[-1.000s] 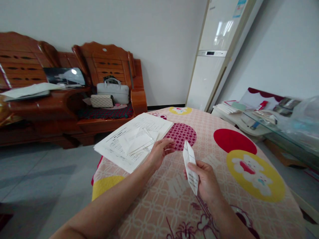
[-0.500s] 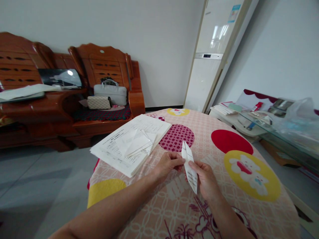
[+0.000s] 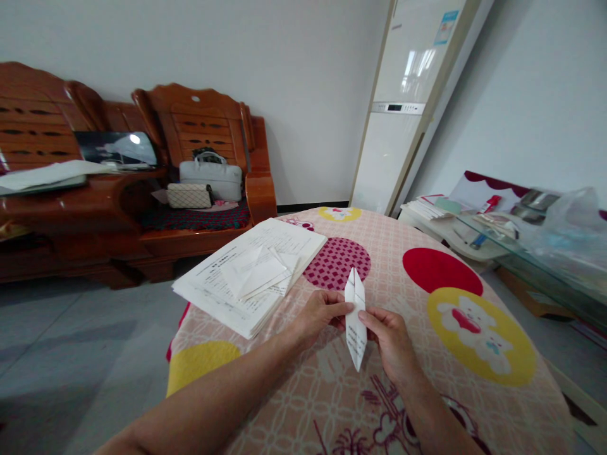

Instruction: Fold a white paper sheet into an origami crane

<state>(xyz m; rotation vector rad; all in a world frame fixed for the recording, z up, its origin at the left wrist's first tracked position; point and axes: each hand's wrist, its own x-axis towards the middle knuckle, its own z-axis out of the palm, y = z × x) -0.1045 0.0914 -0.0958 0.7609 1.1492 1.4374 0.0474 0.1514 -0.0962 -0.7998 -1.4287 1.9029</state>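
Note:
A narrow folded white paper [image 3: 355,325], pointed at both ends and printed on its lower part, is held upright above the patterned tablecloth. My left hand [image 3: 325,311] pinches its left edge between thumb and fingers. On the right edge, my right hand [image 3: 386,335] grips it with the thumb on the front face; the fingers behind the paper are partly hidden. To the left lies a stack of printed sheets [image 3: 213,287], with folded white paper pieces [image 3: 263,273] on top.
The round table's cloth [image 3: 294,392] hangs over its edge. A wooden sofa [image 3: 190,120] with bags [image 3: 211,180] stands behind left. At the right is a glass-topped stand [image 3: 521,246] with a plastic bag [image 3: 571,221]; a tall white air conditioner [image 3: 389,145] is at the back.
The folded paper has turned slightly, its lower tip swinging left, so it stands nearly straight. Both hands keep their hold on it.

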